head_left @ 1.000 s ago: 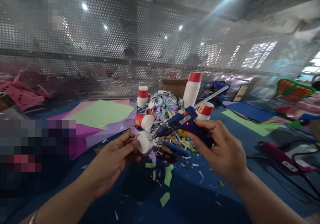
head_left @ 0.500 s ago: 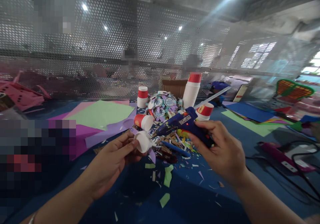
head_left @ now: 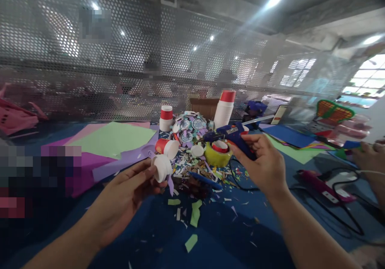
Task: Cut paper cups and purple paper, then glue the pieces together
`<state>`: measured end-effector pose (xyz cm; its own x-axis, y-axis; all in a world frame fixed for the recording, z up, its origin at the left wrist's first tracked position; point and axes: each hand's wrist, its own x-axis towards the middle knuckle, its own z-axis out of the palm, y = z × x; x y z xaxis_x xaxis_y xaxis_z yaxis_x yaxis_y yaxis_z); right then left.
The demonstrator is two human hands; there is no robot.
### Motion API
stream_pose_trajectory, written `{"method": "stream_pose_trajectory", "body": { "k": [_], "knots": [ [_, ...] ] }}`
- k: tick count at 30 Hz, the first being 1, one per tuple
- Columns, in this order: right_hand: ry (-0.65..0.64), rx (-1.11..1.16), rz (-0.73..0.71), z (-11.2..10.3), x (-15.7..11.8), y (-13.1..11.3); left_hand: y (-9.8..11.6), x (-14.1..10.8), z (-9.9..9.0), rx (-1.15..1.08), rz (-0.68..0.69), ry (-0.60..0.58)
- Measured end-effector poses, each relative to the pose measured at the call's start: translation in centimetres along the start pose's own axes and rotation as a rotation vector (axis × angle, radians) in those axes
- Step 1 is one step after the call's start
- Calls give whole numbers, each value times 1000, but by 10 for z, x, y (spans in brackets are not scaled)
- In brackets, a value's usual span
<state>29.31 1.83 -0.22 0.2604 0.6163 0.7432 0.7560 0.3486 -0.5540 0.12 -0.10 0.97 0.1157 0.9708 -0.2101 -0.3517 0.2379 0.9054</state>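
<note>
Between the fingers of my left hand is a small white paper cup, tilted, with purple paper strips attached. My right hand grips a blue hot glue gun by its handle, nozzle pointing left and apart from the cup. Below the gun stands a yellow tape roll with a red cup inside its ring. A red-and-white cup lies on its side just beyond my left hand. Behind it is a pile of decorated paper pieces.
Paper scraps litter the blue table. Cup stacks stand at the back. Coloured sheets lie left and right. A purple power strip with black cables lies right, near another person's hand.
The glue gun has moved up and away from the cup, uncovering the yellow tape roll. My left hand has turned the cup slightly. Another person's hand has appeared at the right edge.
</note>
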Motion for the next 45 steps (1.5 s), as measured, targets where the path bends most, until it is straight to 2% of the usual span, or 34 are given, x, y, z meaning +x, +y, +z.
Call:
{"method": "stream_pose_trajectory", "body": {
  "k": [5,12,17,22,24,26,29,30,32,34,36,38,41,43,45],
  "knots": [
    [74,-92,145,-5,21,32,2,-3,6,-25,-41,12],
    [-47,-326,156,-9,24,46,1,-4,3,-4,-47,-21],
    [-162,-443,146,-6,22,45,3,-4,4,-23,-47,30],
    [-217,-470,121,-1,18,44,-2,-1,-1,23,67,22],
    [-231,-487,115,0,16,43,0,-1,-2,-13,104,72],
    [-240,-513,79,-1,15,43,5,-1,-1,-113,127,170],
    [-204,-571,-28,-3,15,42,18,-2,2,-267,254,238],
    [-176,-581,-68,-3,15,40,22,-2,3,-271,251,232],
    [-107,-558,-133,-4,14,35,29,-2,5,-334,278,328],
    [-51,-460,-173,-2,11,24,32,-1,6,-355,284,351],
    [-79,-278,-176,1,5,8,30,0,4,-325,269,314],
    [-308,-53,-141,6,-5,-9,24,2,2,-258,222,251],
    [-788,89,-181,12,-20,-32,10,4,0,-152,108,199],
    [-960,106,-267,15,-27,-42,3,5,0,-87,72,151],
    [-1053,75,-306,16,-32,-46,-2,4,1,-41,62,105]
  ]
}}
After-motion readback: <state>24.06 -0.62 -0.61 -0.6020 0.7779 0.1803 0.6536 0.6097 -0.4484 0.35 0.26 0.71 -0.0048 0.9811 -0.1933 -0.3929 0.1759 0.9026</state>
